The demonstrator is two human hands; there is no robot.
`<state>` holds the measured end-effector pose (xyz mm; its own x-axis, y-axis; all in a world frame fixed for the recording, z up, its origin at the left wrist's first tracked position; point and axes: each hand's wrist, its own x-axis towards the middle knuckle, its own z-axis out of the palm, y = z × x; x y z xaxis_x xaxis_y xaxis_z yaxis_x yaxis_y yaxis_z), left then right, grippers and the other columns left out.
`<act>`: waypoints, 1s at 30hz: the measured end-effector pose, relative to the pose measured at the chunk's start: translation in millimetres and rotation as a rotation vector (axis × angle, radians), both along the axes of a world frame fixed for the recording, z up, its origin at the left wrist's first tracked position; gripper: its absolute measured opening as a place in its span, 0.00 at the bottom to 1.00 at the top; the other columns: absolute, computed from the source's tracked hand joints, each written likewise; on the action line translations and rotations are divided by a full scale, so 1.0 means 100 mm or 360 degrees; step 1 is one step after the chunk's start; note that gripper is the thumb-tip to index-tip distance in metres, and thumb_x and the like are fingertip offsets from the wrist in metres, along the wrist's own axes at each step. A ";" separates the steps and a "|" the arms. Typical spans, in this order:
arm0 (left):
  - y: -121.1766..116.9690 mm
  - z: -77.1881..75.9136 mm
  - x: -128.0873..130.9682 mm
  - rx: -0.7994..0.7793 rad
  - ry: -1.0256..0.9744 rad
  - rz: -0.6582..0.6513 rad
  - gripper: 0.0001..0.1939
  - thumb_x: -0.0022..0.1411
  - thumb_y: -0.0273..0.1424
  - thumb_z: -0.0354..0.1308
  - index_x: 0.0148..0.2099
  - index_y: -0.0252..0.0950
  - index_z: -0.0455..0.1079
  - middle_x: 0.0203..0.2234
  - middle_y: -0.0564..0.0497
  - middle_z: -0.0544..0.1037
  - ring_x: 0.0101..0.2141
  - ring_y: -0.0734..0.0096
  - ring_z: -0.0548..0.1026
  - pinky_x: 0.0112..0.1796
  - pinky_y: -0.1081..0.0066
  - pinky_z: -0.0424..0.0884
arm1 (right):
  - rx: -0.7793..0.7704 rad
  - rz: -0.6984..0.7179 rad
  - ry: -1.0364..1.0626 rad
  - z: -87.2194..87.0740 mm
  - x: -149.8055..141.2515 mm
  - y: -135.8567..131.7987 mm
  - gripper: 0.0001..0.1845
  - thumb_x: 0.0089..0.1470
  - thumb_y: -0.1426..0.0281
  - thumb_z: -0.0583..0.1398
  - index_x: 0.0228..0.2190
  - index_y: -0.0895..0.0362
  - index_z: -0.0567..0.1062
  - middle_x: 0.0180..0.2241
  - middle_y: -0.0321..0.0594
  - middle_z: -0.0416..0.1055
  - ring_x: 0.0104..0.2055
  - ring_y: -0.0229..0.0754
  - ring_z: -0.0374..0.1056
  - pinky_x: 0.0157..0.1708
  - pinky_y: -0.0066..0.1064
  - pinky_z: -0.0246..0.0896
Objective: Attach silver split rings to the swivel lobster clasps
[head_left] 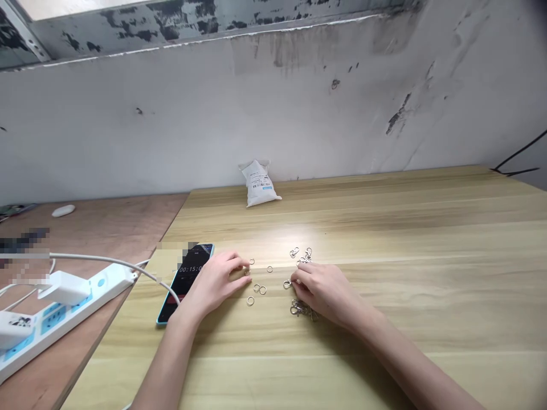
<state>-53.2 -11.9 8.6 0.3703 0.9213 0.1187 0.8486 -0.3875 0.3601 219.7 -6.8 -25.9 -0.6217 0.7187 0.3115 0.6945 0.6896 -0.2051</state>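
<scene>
Head view's up. What's in the hands?

Left hand (pixel 213 283): fingers curled in, tips pinched together at a small metal ring (pixel 247 271). Can't tell if it's gripped or only touched. Right hand (pixel 320 290): fingers curved downward, tips just beside a second ring (pixel 287 283). Can't confirm a grip there either.

Where's the rest of the hardware?

All near mid-tabletop on the pale wooden tabletop (pixel 427 267). Loose rings (pixel 260 289) lie scattered between the hands, mostly apart, two of them touching or nearly so. Silver lobster clasps sit in two clusters: upper clusters (pixel 301 254) just past the right fingertips, toward the far edge, and lower clusters (pixel 301 308) right by the right hand, on the near side.

What else is around?

Phone (pixel 184 285) with a blue edge, toward the left edge of the tabletop, right beside the left hand, dark screen showing a timer. White sachet (pixel 260 183) at the far edge, against the scuffed white wall (pixel 273 114). White power strip (pixel 64 319) on a lower plywood board (pixel 98 225) off the left edge, with a white cable (pixel 128 265) running toward the phone.
</scene>
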 end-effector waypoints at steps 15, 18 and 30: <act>0.01 -0.08 0.07 0.0236 0.0160 -0.0086 0.10 0.67 0.30 0.53 0.35 0.39 0.74 0.32 0.51 0.76 0.35 0.66 0.73 0.35 0.68 0.66 | 0.0360 0.0071 0.0031 0.00 -0.15 -0.01 0.17 0.59 0.78 0.53 0.19 0.57 0.68 0.22 0.35 0.66 0.24 0.35 0.58 0.25 0.32 0.43; 0.01 -0.10 0.11 0.0277 0.0103 -0.0102 0.09 0.67 0.29 0.54 0.35 0.38 0.73 0.32 0.51 0.77 0.35 0.67 0.74 0.35 0.68 0.67 | 0.0376 0.0050 0.0101 -0.02 -0.16 0.00 0.16 0.55 0.79 0.54 0.18 0.57 0.67 0.21 0.34 0.64 0.24 0.35 0.57 0.25 0.31 0.44; -0.01 -0.15 0.24 0.0420 -0.0145 -0.0146 0.06 0.67 0.27 0.54 0.39 0.36 0.73 0.32 0.51 0.80 0.35 0.68 0.77 0.35 0.70 0.71 | 0.0321 0.0124 0.0258 -0.03 -0.16 0.01 0.11 0.50 0.83 0.55 0.24 0.56 0.68 0.22 0.34 0.68 0.28 0.38 0.58 0.33 0.32 0.51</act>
<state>-29.7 -13.0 -6.6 0.4274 0.8175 0.3861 0.7747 -0.5513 0.3098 203.3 -5.9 -29.0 -0.6029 0.5838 0.5437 0.6069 0.7780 -0.1624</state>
